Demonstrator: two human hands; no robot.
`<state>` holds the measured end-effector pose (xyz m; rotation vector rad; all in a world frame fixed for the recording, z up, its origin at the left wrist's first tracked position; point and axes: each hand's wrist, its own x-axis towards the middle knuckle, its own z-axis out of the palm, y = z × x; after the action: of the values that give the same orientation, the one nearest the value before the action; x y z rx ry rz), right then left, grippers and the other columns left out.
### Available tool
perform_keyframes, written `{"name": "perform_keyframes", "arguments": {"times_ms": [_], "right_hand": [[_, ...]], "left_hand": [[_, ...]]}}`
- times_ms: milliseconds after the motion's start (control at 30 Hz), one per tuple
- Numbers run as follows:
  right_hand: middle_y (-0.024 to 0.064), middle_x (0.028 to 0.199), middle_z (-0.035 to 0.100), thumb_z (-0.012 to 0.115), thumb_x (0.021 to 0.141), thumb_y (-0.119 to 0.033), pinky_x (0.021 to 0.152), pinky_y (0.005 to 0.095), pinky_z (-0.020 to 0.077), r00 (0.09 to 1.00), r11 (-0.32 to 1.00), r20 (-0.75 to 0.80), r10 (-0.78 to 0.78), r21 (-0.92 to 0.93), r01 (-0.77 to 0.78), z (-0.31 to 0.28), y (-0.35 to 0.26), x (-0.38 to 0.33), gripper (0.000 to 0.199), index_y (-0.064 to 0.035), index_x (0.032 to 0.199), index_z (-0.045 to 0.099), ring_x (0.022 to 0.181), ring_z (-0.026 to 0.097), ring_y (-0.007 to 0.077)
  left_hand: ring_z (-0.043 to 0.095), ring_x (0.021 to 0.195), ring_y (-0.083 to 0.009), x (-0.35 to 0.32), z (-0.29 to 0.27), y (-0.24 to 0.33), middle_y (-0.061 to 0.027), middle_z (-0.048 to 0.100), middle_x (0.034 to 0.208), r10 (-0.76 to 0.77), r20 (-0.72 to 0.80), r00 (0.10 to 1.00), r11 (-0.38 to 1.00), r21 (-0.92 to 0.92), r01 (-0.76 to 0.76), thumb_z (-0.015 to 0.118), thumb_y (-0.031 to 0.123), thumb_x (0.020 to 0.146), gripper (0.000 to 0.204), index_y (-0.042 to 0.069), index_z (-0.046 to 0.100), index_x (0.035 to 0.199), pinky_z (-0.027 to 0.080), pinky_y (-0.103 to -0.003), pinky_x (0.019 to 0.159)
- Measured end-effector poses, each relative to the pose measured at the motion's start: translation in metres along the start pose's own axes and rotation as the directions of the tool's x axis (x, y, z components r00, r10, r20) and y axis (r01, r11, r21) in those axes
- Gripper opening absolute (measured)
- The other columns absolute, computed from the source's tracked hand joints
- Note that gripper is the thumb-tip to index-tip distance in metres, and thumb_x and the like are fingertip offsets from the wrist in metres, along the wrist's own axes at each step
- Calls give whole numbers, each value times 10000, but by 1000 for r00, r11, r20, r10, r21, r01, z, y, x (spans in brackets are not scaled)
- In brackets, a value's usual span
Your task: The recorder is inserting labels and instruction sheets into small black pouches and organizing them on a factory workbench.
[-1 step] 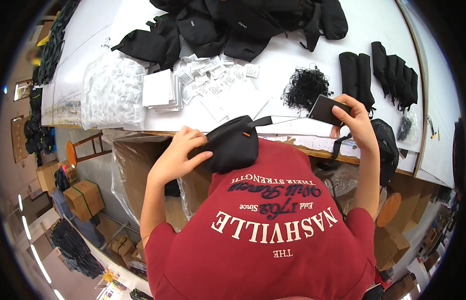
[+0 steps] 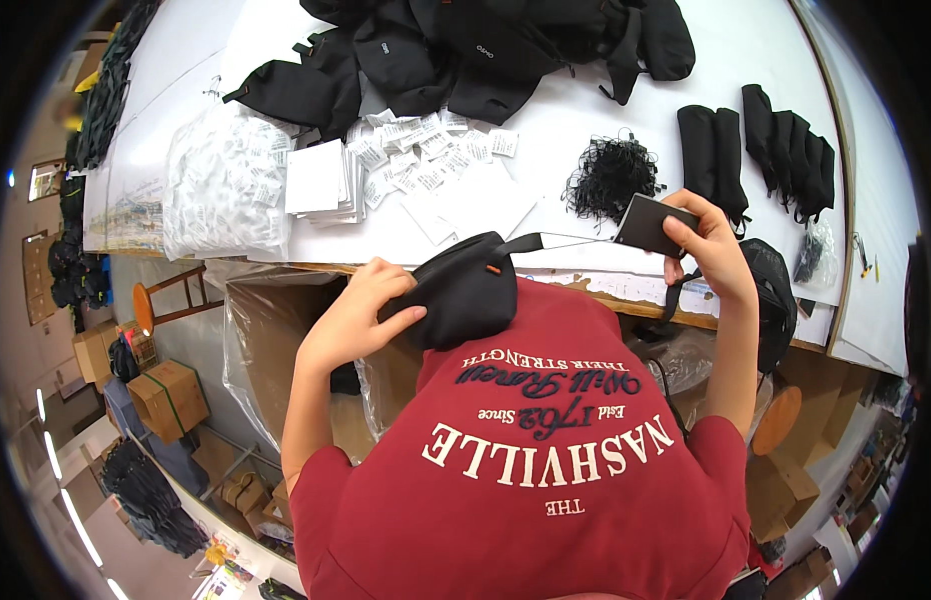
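My left hand (image 2: 371,312) is closed on one end of a small black fabric pouch (image 2: 471,295), thumb on the near side. The pouch lies against my red shirt at the table's edge, with a small orange tab on its upper side. A short black strap loop (image 2: 521,243) sticks out from its right end. My right hand (image 2: 708,240) pinches a dark rectangular hang tag (image 2: 646,222) between thumb and fingers. A thin cord (image 2: 576,238) stretches taut from the tag to the strap loop. The fingers behind the pouch are hidden.
Beyond my hands lie a tangle of black cords (image 2: 614,178), stacked white cards (image 2: 321,180), loose white labels (image 2: 426,150) and a clear bag of labels (image 2: 221,185). Black pouches (image 2: 436,60) are heaped at the back. More black pouches (image 2: 711,150) lie right. A dark mesh bag (image 2: 771,300) hangs beside my right forearm.
The hang tag in my right hand has tilted slightly and moved a little to the left. My left hand and the pouch stay almost where they were.
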<state>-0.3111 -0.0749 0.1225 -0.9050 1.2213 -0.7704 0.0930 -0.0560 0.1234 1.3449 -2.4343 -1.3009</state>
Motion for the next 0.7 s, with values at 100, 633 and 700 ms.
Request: {"name": "perform_keyframes", "arguments": {"times_ms": [100, 633, 700], "right_hand": [[45, 746, 608, 715, 777, -127, 479, 183, 391, 975, 988, 163, -151, 40, 146, -8, -3, 7, 294, -36, 954, 498, 543, 550, 76], [-30, 456, 257, 503, 945, -287, 402, 230, 214, 989, 405, 56, -139, 914, 6, 68, 3, 78, 277, -61, 785, 513, 417, 223, 79], [-28, 458, 269, 499, 945, -302, 402, 231, 215, 995, 452, -101, -5, 887, 92, 76, -10, 75, 291, -68, 773, 503, 417, 227, 79]], "left_hand": [[521, 768, -274, 1, 3, 12, -123, 563, 855, -78, 13, 997, 982, -172, 79, 666, 211, 811, 324, -1, 565, 1034, 433, -313, 730], [580, 597, -310, 21, 1, 54, -149, 590, 667, 109, 242, 964, 958, -283, -37, 604, 277, 856, 236, 43, 635, 874, 433, -337, 537], [581, 601, -312, 23, 1, 55, -150, 591, 669, 148, 212, 966, 956, -282, -85, 601, 275, 858, 238, 40, 632, 870, 435, -341, 541]]}}
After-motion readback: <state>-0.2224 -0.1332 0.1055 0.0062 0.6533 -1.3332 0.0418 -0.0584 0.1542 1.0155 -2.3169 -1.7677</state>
